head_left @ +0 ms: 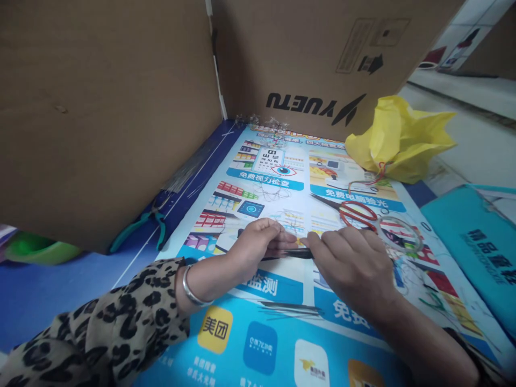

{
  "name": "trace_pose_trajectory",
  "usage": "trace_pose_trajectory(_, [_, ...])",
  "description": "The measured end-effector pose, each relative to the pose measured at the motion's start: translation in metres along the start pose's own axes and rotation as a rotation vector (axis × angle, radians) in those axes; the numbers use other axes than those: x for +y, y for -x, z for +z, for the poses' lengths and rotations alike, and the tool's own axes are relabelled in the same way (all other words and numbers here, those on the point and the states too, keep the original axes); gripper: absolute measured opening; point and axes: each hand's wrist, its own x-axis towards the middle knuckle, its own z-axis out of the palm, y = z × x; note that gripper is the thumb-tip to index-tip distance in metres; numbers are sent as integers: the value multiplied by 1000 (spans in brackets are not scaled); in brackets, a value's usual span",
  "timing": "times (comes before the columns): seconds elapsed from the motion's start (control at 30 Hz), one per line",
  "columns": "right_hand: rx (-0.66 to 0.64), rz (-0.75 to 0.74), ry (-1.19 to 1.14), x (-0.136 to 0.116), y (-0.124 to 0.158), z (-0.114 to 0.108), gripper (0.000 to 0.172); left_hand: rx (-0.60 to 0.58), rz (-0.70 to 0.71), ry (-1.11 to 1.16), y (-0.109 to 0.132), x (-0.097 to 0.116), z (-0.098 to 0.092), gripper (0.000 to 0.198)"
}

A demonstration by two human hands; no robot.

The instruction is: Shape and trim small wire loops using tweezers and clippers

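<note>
We observed the left hand (256,244) and right hand (357,263) both pinching a slender black piece (299,252), which lay between them, long axis running crosswise, neither hand clearly nearer.

On the poster (290,330), 1 pair of scissors (341,206) lies behind the right hand (355,263), some wires (290,310) before the left hand (258,244). Left of the poster, pliers (153,213) lie beside the cardboard (100,134).
</note>
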Motion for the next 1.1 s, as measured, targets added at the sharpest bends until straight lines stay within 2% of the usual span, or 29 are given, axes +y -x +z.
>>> trace_pose_trajectory(0.07, [74,-49,26,-5,-3,-1,11,-5,-4,49,1,-3,2,10])
trace_pose_trajectory(0.17, [117,-63,48,-11,-6,2,9,-2,1,108,5,-4,5,9])
trace_pose_trajectory(0.37, [103,-53,54,-12,-4,10,12,6,2,134,10,-5,11,9])
trace_pose_trajectory(0.97, [134,-19,8,-12,-1,14,13,13,1,141,9,-9,11,13])
trace_pose_trajectory(1.1, [139,-27,5,-13,-2,13,12,-20,13,141,8,-10,9,13])
